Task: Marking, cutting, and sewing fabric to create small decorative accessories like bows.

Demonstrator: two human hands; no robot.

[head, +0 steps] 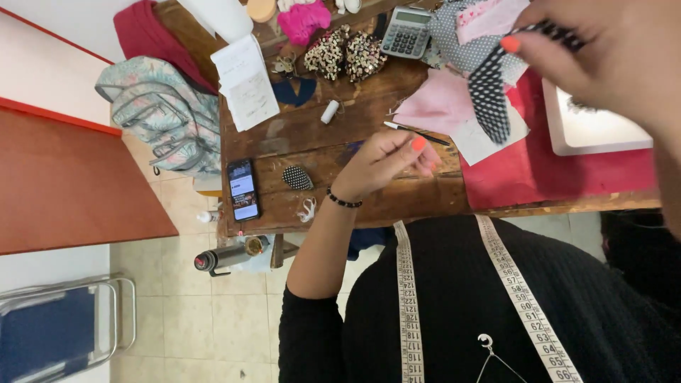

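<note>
My right hand (603,50) is raised close to the camera at the upper right and pinches a black piece of fabric with white dots (489,92), which hangs down over the table. My left hand (383,164), with a dark bead bracelet at the wrist, hovers above the wooden table (319,142) near its middle. Its fingers are pinched together and I see nothing between them. A thin pen (415,131) lies just beyond that hand. A small dotted oval piece (297,177) lies to its left. A measuring tape (408,298) hangs around my neck.
On the table lie a phone (242,189), a white thread spool (330,111), papers (245,81), a calculator (406,32), two sequined pieces (347,53), pink fabric (440,103), a red cloth (553,170) and a white object (592,128). A backpack (163,113), flask (223,257) and folding chair (57,326) stand left.
</note>
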